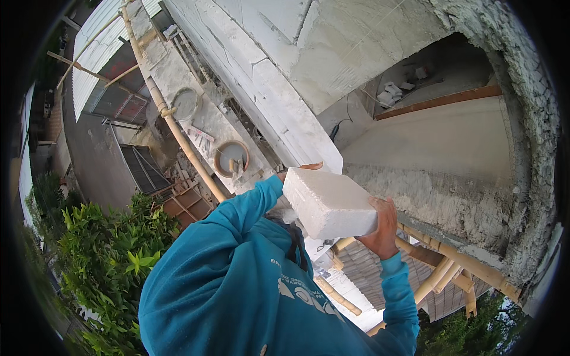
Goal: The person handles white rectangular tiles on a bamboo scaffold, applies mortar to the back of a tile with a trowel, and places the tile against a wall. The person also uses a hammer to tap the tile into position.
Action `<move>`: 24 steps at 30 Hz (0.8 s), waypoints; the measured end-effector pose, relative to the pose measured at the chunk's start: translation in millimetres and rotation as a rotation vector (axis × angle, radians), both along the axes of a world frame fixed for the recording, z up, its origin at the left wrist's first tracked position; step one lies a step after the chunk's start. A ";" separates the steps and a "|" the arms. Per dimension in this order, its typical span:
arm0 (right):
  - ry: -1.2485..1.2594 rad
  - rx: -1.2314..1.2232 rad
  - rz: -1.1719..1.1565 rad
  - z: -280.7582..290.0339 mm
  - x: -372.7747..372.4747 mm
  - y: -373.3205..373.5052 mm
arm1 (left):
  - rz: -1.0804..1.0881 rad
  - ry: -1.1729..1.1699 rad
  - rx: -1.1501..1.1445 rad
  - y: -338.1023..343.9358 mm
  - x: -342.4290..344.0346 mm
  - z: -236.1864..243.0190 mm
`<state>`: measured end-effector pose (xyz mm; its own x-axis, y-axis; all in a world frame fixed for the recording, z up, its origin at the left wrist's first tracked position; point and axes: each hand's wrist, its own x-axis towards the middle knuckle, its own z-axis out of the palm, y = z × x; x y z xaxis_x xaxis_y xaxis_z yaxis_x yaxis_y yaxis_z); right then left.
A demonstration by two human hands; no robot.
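A white lightweight concrete block (328, 204) is held up in front of my chest, tilted, between both hands. My left hand (304, 168) grips its far left end; only part of the fingers shows over the top edge, and the rest is behind the block. At the opposite end, my right hand (383, 228) presses its fingers and palm against the side. Just beyond the block runs a wall of white blocks (291, 118), with the near end of its top course close to my left fingers.
Bamboo scaffold poles (163, 110) run along the left and below right. On the scaffold boards (205, 154) stands a round tub (231, 159) of grey mix with a tool in it. Right of the wall is a rough plastered opening (451, 65) with block scraps. The ground lies far below left.
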<state>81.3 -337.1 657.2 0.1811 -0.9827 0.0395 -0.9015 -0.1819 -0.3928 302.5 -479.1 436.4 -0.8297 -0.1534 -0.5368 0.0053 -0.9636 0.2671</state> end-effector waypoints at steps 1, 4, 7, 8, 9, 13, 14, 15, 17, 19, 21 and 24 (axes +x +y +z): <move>-0.008 0.018 -0.035 -1.3 1.2 -8.0 | 0.054 0.001 -0.027 -2.7 0.4 -17.7; -0.020 0.058 -0.147 -16.0 1.7 -35.8 | 0.152 -0.185 -0.086 -6.3 19.6 -58.8; 0.002 0.056 -0.278 -43.6 -0.6 -60.0 | 0.152 -0.473 -0.070 -3.1 82.2 -87.8; 0.023 0.031 -0.311 -56.6 -3.6 -66.6 | 0.185 -0.469 -0.065 4.5 110.4 -95.5; 0.042 0.008 -0.348 -70.5 -6.5 -72.6 | 0.213 -0.531 -0.095 12.6 138.3 -93.7; 0.074 0.026 -0.421 -103.9 -1.5 -108.9 | 0.234 -0.939 -0.068 59.8 261.1 -116.4; 0.062 0.030 -0.430 -110.6 -0.3 -116.0 | 0.300 -1.082 -0.064 81.5 281.1 -118.3; 0.050 0.035 -0.444 -116.1 0.4 -120.8 | 0.282 -1.138 -0.088 101.6 306.8 -120.4; 0.047 0.038 -0.470 -127.9 0.4 -128.0 | 0.280 -1.225 -0.087 128.4 323.5 -102.2; 0.058 0.035 -0.493 -136.3 1.1 -133.8 | 0.276 -1.282 -0.032 146.9 328.7 -80.5; 0.047 0.045 -0.505 -141.6 6.4 -139.7 | 0.236 -1.324 0.035 168.8 336.6 -87.2; 0.034 0.062 -0.537 -145.7 11.4 -147.8 | 0.239 -1.291 0.010 175.2 324.9 -86.6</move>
